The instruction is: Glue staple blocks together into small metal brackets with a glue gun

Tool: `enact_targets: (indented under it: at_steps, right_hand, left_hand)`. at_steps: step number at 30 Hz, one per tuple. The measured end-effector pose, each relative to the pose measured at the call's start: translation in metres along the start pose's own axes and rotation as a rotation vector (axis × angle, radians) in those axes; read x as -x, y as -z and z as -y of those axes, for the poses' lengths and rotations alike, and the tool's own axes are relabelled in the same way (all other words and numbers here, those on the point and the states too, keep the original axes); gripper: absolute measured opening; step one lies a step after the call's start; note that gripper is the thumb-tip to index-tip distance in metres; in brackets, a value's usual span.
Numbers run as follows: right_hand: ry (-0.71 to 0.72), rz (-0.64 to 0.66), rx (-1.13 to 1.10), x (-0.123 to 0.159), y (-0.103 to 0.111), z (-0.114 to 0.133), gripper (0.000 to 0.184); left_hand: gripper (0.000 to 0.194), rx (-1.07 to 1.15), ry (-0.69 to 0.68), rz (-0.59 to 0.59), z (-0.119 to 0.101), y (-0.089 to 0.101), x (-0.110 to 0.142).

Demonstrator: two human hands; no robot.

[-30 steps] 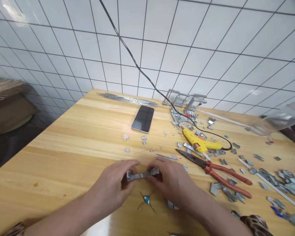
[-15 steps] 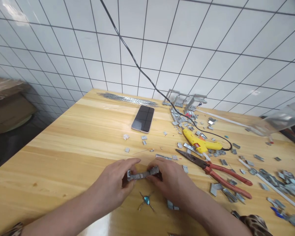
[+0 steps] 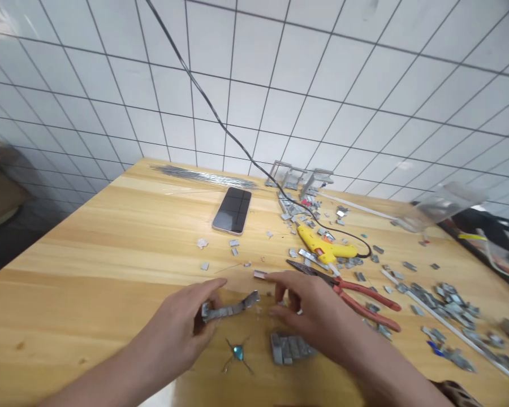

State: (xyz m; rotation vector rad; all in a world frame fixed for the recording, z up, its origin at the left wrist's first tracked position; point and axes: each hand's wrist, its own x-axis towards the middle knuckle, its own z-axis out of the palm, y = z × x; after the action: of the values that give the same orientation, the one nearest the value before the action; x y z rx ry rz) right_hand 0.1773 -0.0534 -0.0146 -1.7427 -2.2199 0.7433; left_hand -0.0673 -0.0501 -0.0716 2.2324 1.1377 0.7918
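Observation:
My left hand (image 3: 184, 325) grips one end of a grey strip of joined metal pieces (image 3: 231, 308), holding it just above the wooden table (image 3: 110, 249). My right hand (image 3: 307, 308) hovers to the right of the strip, fingers curled and apart, with nothing seen in them. A row of grey metal pieces (image 3: 289, 347) lies on the table below my right hand. A small blue gem with thin wire legs (image 3: 237, 353) lies between my wrists.
Red-handled pliers (image 3: 356, 299) and a yellow glue gun (image 3: 322, 246) with a black cord lie right of my hands. A phone (image 3: 232, 210) lies face up further back. Metal scraps litter the right side; a bundle of wires (image 3: 203, 176) lies by the tiled wall.
My right hand has let go of the strip and moved right; the left hand alone holds it. A row of metal pieces now shows below the right hand. The view shifted slightly.

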Motion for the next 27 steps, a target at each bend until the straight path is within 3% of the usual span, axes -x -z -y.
enact_targets:
  at_steps: [2, 5, 7, 12, 20, 27]
  right_hand:
    - [-0.063, -0.134, 0.026, 0.012, 0.021, -0.019, 0.026]
    - [-0.195, -0.347, 0.080, 0.029, 0.047, -0.055, 0.028]
    - [-0.274, -0.401, 0.195, 0.034, 0.057, -0.077, 0.026]
    - [-0.253, -0.422, 0.366, 0.024, 0.061, -0.110, 0.025]
    - [0.067, -0.302, 0.530, -0.011, 0.046, -0.134, 0.054]
    - [0.055, -0.362, 0.558, -0.020, 0.039, -0.141, 0.046]
  left_hand:
    - [0.049, 0.008, -0.023, -0.009, 0.003, -0.001, 0.000]
    - [0.046, 0.005, -0.060, -0.021, 0.004, -0.001, -0.001]
    - [0.043, -0.012, -0.078, -0.039, 0.004, -0.001, -0.001]
    - [0.040, -0.022, -0.088, -0.057, 0.004, 0.000, -0.001]
    - [0.038, 0.031, -0.026, -0.007, 0.003, -0.002, 0.000]
    - [0.034, 0.034, 0.031, 0.041, -0.005, 0.003, 0.000]
